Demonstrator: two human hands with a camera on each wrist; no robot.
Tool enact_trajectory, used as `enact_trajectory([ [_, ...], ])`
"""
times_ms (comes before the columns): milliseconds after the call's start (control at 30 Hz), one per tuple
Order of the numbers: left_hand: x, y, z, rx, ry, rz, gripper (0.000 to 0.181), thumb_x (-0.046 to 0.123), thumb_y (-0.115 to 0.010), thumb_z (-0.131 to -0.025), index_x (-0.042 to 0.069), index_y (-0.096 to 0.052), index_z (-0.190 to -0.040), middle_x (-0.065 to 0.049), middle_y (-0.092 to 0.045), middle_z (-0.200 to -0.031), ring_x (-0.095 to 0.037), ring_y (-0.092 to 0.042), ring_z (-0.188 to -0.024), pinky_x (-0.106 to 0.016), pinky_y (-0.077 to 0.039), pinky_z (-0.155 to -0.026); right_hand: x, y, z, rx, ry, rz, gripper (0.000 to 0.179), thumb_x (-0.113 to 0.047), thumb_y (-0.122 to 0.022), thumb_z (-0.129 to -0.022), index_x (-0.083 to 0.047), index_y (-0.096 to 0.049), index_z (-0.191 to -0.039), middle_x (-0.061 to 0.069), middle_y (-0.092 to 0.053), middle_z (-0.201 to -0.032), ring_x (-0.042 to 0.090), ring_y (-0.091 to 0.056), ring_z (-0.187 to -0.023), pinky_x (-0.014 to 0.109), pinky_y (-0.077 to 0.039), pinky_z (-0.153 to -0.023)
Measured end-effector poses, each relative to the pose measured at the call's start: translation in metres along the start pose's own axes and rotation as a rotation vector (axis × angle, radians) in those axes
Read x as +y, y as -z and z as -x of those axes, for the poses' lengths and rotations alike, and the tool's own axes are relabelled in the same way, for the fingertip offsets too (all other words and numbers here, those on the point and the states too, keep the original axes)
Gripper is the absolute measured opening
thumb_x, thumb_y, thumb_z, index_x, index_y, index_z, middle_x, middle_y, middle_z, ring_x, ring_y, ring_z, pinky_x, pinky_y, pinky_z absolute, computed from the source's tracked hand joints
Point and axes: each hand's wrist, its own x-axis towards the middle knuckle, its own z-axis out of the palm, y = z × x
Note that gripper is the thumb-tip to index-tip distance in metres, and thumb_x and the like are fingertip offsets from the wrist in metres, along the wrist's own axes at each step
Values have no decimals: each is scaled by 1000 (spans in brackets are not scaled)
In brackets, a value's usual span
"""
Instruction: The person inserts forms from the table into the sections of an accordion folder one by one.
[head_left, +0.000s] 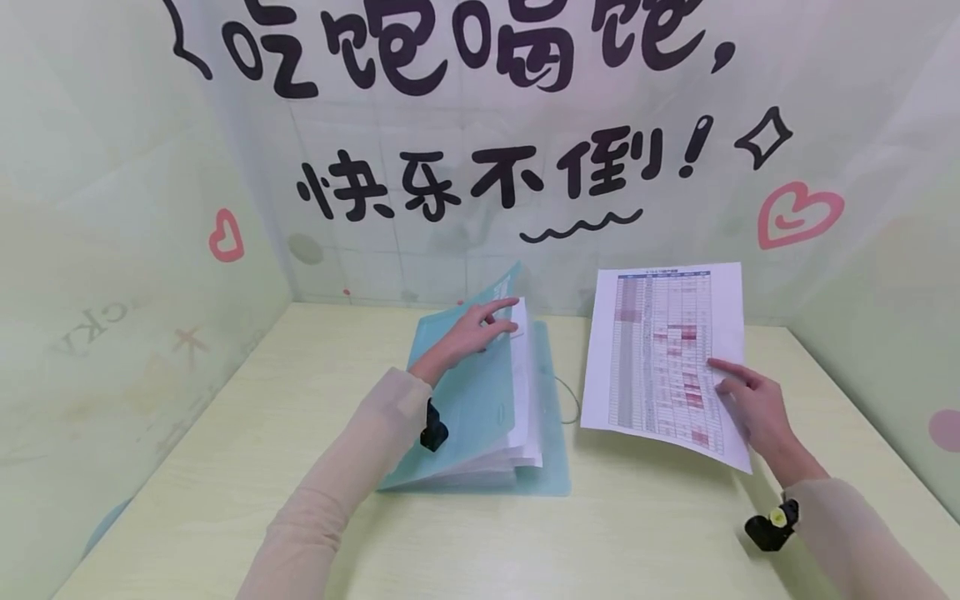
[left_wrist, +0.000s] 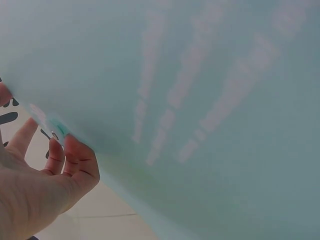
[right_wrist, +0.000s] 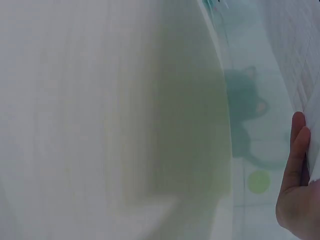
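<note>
A light blue plastic folder [head_left: 465,392] lies partly open on the table, with white papers [head_left: 527,417] inside. At the upper edge of its raised cover, my left hand [head_left: 477,329] pinches the plastic; the left wrist view shows the thumb and fingers at the cover's edge [left_wrist: 75,122], beside a small round fastener [left_wrist: 54,134]. My right hand [head_left: 757,408] grips the right edge of a printed sheet [head_left: 637,367], a table with red-shaded cells. That sheet is tilted up off the table, right of the folder. In the right wrist view, fingers [right_wrist: 296,150] hold its edge.
A thin elastic loop [head_left: 576,404] sticks out from the folder's right side. The pale wooden table [head_left: 600,533] meets a printed cloth wall [head_left: 465,108] behind and at both sides. Small black cameras [head_left: 433,429] are strapped to both wrists.
</note>
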Motion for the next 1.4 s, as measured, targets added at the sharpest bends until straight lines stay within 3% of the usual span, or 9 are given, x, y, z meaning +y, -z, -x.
enact_trajectory([
  [167, 0, 0, 0, -1, -1, 1, 48, 39, -52, -85, 31, -42, -131, -6, -45, -95, -20, -44, -84, -30, -44, -67, 1, -12, 15, -8, -48, -29, 44, -7, -48, -81, -5, -49, -126, 20, -34, -133, 10, -47, -87, 19, -42, -62],
  [433, 0, -1, 0, 2, 10, -3, 49, 39, -52, -85, 31, -41, -132, -7, -45, -95, -20, -43, -83, -30, -43, -66, 4, -23, 29, -46, -112, -66, 46, -7, -47, -81, -1, -46, -127, 21, -33, -133, 5, -51, -78, 21, -45, -62],
  [833, 1, -1, 0, -7, 45, 15, 48, 37, -52, -85, 32, -41, -132, -6, -43, -99, -20, -42, -87, -31, -43, -68, 7, -38, 38, -18, -89, -36, 49, -4, -47, -79, 1, -45, -127, 20, -35, -132, 23, -42, -102, 16, -40, -65],
  [1233, 0, 0, 0, -11, 25, 18, 48, 36, -51, -86, 32, -41, -132, -7, -42, -97, -21, -41, -85, -32, -42, -65, 8, -48, 48, 10, -88, -60, 48, -4, -47, -79, 0, -45, -126, 19, -36, -133, 22, -39, -108, 15, -36, -70],
  [1400, -1, -1, -1, -10, 22, 20, 48, 36, -51, -86, 32, -41, -132, -7, -42, -98, -21, -41, -85, -32, -42, -65, 10, -55, 53, 22, -104, -98, 47, -3, -46, -80, 0, -45, -127, 19, -38, -131, 21, -43, -103, 14, -39, -68],
])
